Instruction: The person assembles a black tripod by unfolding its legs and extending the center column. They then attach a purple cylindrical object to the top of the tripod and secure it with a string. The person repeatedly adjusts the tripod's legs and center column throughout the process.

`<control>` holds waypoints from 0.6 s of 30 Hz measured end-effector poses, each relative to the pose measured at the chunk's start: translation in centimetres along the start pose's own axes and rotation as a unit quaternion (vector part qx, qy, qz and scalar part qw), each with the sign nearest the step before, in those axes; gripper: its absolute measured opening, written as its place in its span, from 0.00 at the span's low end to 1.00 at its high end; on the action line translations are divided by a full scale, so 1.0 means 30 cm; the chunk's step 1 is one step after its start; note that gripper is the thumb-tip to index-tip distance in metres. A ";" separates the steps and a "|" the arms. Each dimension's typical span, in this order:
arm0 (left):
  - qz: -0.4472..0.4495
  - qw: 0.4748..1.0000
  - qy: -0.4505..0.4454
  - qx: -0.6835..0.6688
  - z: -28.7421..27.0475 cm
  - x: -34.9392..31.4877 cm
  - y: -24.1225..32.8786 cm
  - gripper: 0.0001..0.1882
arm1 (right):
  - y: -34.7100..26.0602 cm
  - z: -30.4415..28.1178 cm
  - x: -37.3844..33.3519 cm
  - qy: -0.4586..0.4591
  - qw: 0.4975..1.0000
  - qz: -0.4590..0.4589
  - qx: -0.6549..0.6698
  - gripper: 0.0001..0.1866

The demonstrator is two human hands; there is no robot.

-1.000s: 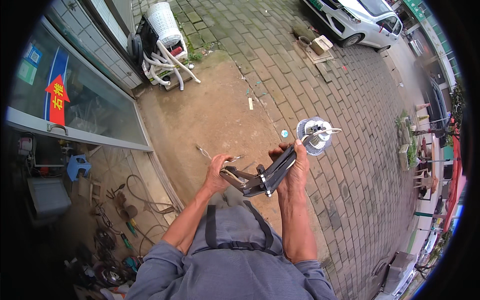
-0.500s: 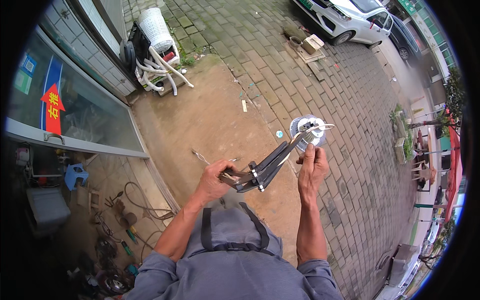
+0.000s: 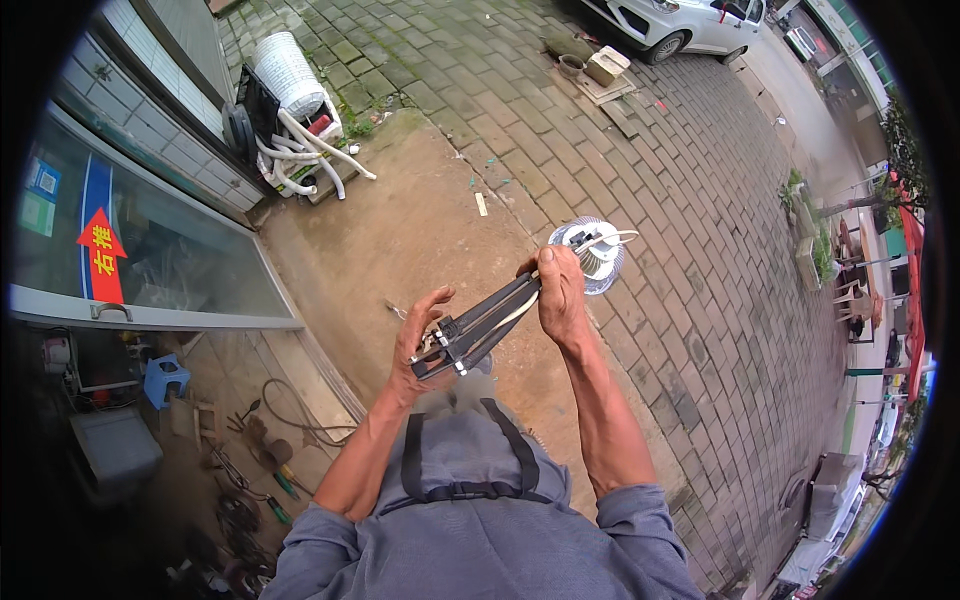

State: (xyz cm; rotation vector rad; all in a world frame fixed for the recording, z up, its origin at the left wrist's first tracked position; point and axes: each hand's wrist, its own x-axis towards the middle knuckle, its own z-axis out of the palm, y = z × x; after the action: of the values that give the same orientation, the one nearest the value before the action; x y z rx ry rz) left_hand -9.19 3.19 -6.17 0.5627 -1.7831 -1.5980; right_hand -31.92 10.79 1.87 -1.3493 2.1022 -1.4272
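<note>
Head view, looking down past the person's grey shirt and dark straps to the ground.

Both hands hold one long dark tool (image 3: pixel 482 322), a bundle of black bars with a pale strip along it, slanting from lower left up to the right, raised above the ground at chest height.

Left hand (image 3: pixel 415 335): at the near, lower end of the tool. Palm behind the bars, fingers partly spread and curled loosely round the end piece; thumb side touching it.

Right hand (image 3: pixel 560 295): fingers wrapped tight round the far, upper end of the tool, thumb on top.

Just beyond the right hand, a round wire-and-metal part (image 3: pixel 592 252), pale and shiny, with a thin rod sticking out to the right. Cannot tell whether it is joined to the tool or lies on the ground behind it.

Ground: bare dirt patch (image 3: pixel 400 235) under the hands, brick paving (image 3: pixel 700 230) to the right and far.

Far left: white ribbed hoses and a white drum (image 3: pixel 295 95) against a tiled wall. Left: glass shopfront with a red arrow sign (image 3: pixel 100 262). Near left, inside: blue stool (image 3: pixel 162 378), cables and hand tools on the floor.

Far right: white car (image 3: pixel 680 22), a small box (image 3: pixel 607 65) near it.
</note>
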 end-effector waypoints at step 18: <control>-0.056 0.997 0.025 -0.053 -0.133 -0.129 -0.014 0.33 | -0.114 0.249 -0.132 -0.116 0.993 -0.029 0.010 0.25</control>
State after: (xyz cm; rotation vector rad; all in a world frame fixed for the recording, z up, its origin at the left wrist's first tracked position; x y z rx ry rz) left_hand -3.73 3.08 -7.23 0.6577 -1.6438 -1.7279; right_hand -23.09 9.28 0.07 -1.5017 1.9102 -1.2400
